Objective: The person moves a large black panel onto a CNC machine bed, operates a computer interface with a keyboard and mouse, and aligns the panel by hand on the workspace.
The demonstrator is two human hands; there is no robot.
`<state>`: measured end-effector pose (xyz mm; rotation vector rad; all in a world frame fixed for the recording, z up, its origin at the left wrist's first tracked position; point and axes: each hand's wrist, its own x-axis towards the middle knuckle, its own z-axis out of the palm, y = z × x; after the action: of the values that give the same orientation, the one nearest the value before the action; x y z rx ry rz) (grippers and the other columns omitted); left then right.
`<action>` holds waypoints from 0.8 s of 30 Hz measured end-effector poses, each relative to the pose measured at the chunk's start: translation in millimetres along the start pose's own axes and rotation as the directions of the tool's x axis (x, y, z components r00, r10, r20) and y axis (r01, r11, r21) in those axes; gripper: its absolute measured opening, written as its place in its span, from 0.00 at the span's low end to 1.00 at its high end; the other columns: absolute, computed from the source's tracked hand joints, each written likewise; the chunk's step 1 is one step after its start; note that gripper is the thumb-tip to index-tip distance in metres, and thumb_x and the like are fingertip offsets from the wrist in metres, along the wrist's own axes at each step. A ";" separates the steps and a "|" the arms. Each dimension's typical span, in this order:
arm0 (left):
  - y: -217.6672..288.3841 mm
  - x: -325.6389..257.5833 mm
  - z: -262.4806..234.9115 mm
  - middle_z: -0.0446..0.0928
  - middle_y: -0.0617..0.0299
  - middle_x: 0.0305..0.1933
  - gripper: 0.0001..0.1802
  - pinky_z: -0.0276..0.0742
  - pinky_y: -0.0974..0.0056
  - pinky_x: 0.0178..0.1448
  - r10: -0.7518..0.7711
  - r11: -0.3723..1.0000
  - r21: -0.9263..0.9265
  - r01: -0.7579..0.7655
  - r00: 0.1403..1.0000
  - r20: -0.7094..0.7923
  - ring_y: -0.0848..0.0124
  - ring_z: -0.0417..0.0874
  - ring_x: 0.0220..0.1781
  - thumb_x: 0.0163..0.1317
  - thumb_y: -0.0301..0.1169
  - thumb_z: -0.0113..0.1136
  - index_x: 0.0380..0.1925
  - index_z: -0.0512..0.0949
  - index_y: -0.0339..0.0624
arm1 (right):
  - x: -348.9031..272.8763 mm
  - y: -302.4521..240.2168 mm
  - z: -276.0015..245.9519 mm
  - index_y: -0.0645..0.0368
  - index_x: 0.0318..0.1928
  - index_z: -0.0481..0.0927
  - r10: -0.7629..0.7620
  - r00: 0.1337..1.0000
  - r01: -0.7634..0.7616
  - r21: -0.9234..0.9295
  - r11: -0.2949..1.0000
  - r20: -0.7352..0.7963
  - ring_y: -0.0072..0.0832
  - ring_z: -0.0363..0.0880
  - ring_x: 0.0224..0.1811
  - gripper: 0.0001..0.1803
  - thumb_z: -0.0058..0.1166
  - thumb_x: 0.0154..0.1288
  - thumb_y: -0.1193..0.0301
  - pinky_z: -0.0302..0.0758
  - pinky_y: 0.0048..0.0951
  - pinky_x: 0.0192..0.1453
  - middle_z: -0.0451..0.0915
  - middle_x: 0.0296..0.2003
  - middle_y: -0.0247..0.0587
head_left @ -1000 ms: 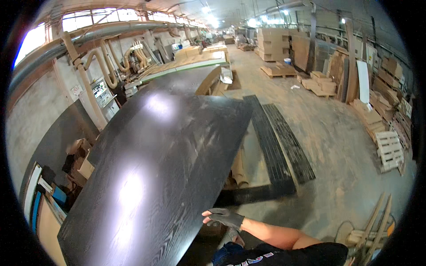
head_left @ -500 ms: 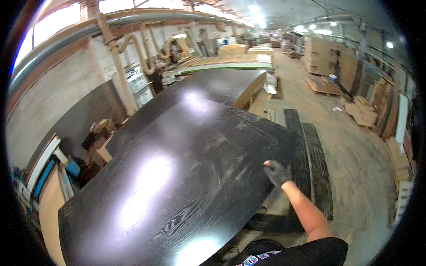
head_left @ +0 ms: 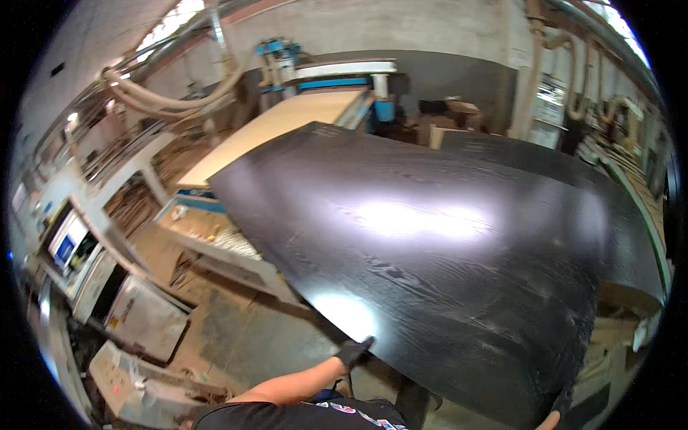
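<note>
Gripping the near edge of a large black panel (head_left: 459,258), my gloved left hand (head_left: 353,352) curls its dark fingers over the board's lower rim, with my bare forearm running back toward the bottom of the picture. My right hand (head_left: 557,410) shows only as a sliver at the panel's lower right corner, right at the frame's edge; it seems pressed to that corner, but I cannot tell whether it is clenched or loose, since the board and the dark rim of the lens hide most of it. Only one head view is given, and its fisheye bends every straight edge. From my left hand the panel spreads up and to the right, tilted, filling most of the middle and right of the scene. Its surface is glossy black with a fine wood-grain texture, and two bright patches of reflected light sit on it. Behind its far corner lies a pale, bare wooden sheet (head_left: 287,125) on a long machine bed with blue parts (head_left: 279,50). Flexible beige hoses (head_left: 165,89) arch above on the left. At far left a small lit screen (head_left: 66,247) glows, too small to make out. Below the board, the dusty concrete floor (head_left: 251,337) is littered with scraps, blurred by shadow.
</note>
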<state>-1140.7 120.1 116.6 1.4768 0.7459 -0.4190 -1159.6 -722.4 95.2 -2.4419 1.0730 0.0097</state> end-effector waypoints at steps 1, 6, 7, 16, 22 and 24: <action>-9.0 -13.6 23.5 0.75 0.59 0.32 0.27 0.78 0.60 0.38 -0.016 0.954 -0.297 0.038 0.997 0.078 0.69 0.75 0.32 0.63 0.53 0.65 0.28 0.79 0.34 | 7.7 2.8 12.2 0.54 0.72 0.64 0.047 0.999 -0.047 -0.046 0.998 0.011 0.55 0.59 0.72 0.48 0.28 0.68 0.31 0.57 0.46 0.76 0.63 0.71 0.56; 5.4 -51.2 57.5 0.69 0.66 0.28 0.22 0.75 0.61 0.37 0.132 0.861 -0.487 -0.149 0.989 -0.069 0.72 0.71 0.30 0.63 0.49 0.67 0.24 0.77 0.42 | -2.6 -96.2 17.4 0.56 0.72 0.64 0.082 0.996 -0.078 0.076 0.994 -0.042 0.54 0.60 0.72 0.44 0.29 0.70 0.35 0.58 0.46 0.76 0.63 0.71 0.54; 8.3 -51.9 55.6 0.75 0.62 0.39 0.22 0.75 0.60 0.46 0.087 0.857 -0.507 -0.095 0.995 -0.039 0.69 0.75 0.40 0.64 0.47 0.66 0.38 0.77 0.37 | -10.5 -105.9 13.4 0.56 0.72 0.64 0.088 0.995 -0.081 0.116 0.990 -0.053 0.53 0.60 0.72 0.44 0.30 0.70 0.36 0.58 0.46 0.76 0.63 0.71 0.54; 15.2 -10.7 3.1 0.67 0.41 0.68 0.39 0.71 0.51 0.66 -0.080 0.786 -0.608 -0.110 0.957 -0.277 0.51 0.73 0.65 0.63 0.44 0.67 0.63 0.65 0.25 | -135.0 -210.6 20.5 0.58 0.72 0.63 0.077 0.997 -0.035 0.787 0.616 -0.016 0.50 0.61 0.71 0.38 0.32 0.73 0.44 0.60 0.46 0.75 0.63 0.71 0.51; -3.3 91.2 -99.9 0.77 0.55 0.49 0.27 0.77 0.52 0.55 0.082 0.556 -0.678 -0.481 0.843 -0.532 0.64 0.77 0.49 0.64 0.45 0.66 0.51 0.74 0.33 | -236.9 -273.7 74.5 0.59 0.71 0.63 -0.086 0.950 -0.285 0.946 0.153 0.300 0.48 0.62 0.70 0.35 0.34 0.74 0.50 0.61 0.46 0.74 0.63 0.71 0.50; -8.5 88.0 -121.7 0.75 0.62 0.41 0.20 0.75 0.57 0.47 0.120 0.592 -0.635 -0.496 0.833 -0.540 0.71 0.73 0.42 0.66 0.45 0.63 0.44 0.75 0.40 | -270.5 -292.8 101.3 0.60 0.71 0.63 -0.176 0.897 -0.399 0.914 0.078 0.406 0.48 0.62 0.70 0.33 0.35 0.75 0.51 0.61 0.46 0.74 0.63 0.71 0.49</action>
<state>-1106.8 255.0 59.1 0.8390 0.8455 0.5205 -1125.1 -321.0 178.1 -0.9167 0.6268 -0.1115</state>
